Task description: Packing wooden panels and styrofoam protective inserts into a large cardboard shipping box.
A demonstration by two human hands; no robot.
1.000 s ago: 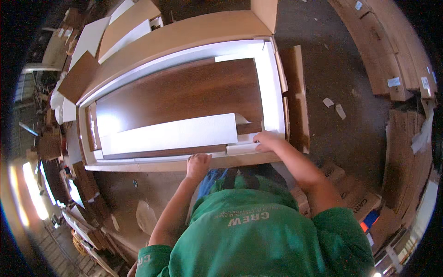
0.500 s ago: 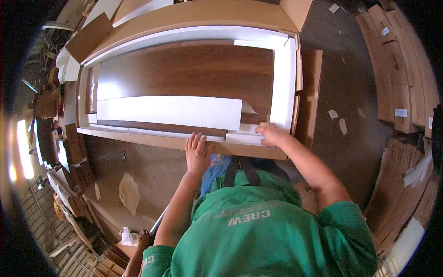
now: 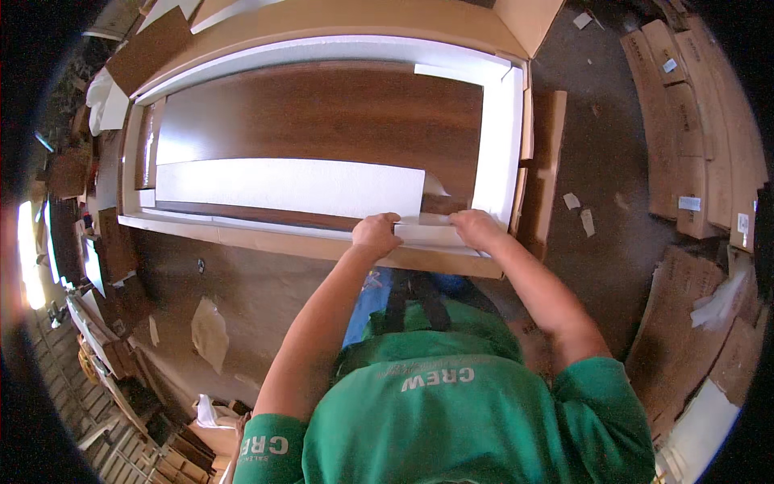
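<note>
Left hand (image 3: pixel 376 234) and right hand (image 3: pixel 477 228) sit a short way apart at the near edge of a long open cardboard box (image 3: pixel 339 24), each closed over one end of a short white foam block (image 3: pixel 429 234) lying on the box's near rim by its right corner. Inside the box, a dark wood panel (image 3: pixel 322 113) lies flat, framed by white foam strips (image 3: pixel 496 145); a long white foam sheet (image 3: pixel 290 187) rests across its near half. Box stands on a brown, dusty floor (image 3: pixel 597 137) littered with paper scraps (image 3: pixel 574 202). Flattened cardboard stacks (image 3: pixel 693 121) line the right side; more board and clutter at far left, too warped and glared by the lens to make out. Fingertips are partly hidden behind the block; green shirt (image 3: pixel 451 419) covers the lower view
</note>
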